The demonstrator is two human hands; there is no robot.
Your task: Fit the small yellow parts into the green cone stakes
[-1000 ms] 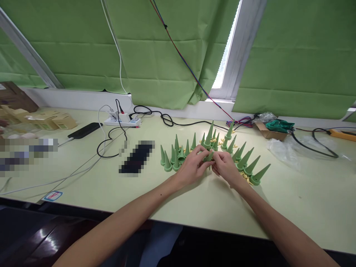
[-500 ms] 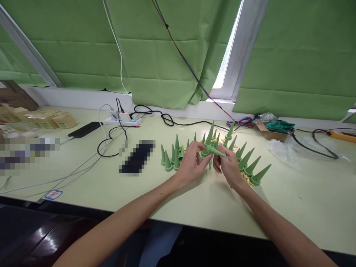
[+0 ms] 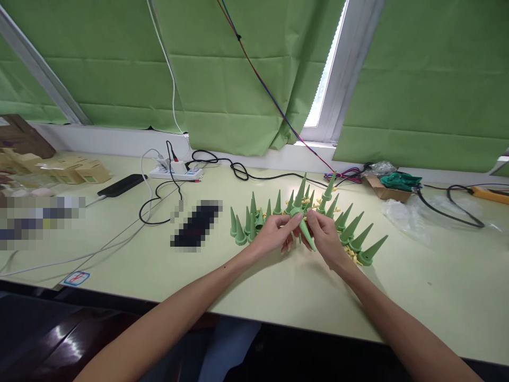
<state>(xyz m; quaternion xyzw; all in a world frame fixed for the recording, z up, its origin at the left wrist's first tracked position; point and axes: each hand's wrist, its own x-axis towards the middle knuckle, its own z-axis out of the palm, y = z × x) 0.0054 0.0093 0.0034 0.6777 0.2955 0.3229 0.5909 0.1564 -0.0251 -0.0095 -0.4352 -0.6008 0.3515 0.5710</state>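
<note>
Between my two hands is a green plastic spike [image 3: 306,233], a hollow-looking cone with a wide collar, its tip pointing down toward me. My left hand [image 3: 276,232] is closed on it, thumb and fingers at the collar. My right hand [image 3: 325,233] pinches beside the collar; a small yellowish bit shows there, but the fingertips hide what they hold. Several similar spikes stand on their collars to the left [image 3: 239,233], and more lean in a row on the right [image 3: 362,239]. Small yellow plastic pieces [image 3: 352,254] lie among them.
The pale table [image 3: 254,292] carries a power strip [image 3: 175,171] with cables and a black device [image 3: 122,185]. A blurred-out dark object [image 3: 196,225] lies left of the spikes. At the back right are a small cardboard box [image 3: 387,190] and clear plastic bags [image 3: 405,215].
The held spike has turned, its tip swinging from the right to down toward me. My left fingers have closed in around its collar, and my right hand has shifted slightly beside it.
</note>
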